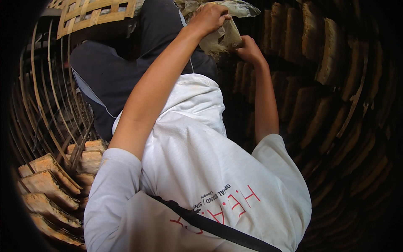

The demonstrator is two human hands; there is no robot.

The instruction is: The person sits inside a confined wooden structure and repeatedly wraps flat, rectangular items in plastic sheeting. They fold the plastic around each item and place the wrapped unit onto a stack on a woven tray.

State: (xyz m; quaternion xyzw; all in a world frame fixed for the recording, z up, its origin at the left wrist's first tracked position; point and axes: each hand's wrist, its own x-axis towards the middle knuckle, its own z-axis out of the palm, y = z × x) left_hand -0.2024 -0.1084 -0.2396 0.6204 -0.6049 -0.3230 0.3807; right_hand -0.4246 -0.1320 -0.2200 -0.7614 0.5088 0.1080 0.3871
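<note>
A crumpled, translucent pale-yellow plastic bag or sheet (228, 33) hangs between my hands at the top of the head view, above my thigh. My left hand (210, 19) is closed on its upper part, fingers curled inward. Lower and to the right, my right hand (249, 48) pinches the edge of the plastic, with the thumb side against it. Part of the plastic sticks out to the right past my left hand. What lies inside or behind the plastic, if anything, I cannot make out.
A woven bamboo tray (94, 16) stands at the far left. Thin upright sticks (50, 84) line the left side. Rough-edged brown slabs (46, 187) are stacked at lower left, and shadowed rows of similar slabs (329, 52) fill the right. My dark-trousered legs (105, 75) are bent.
</note>
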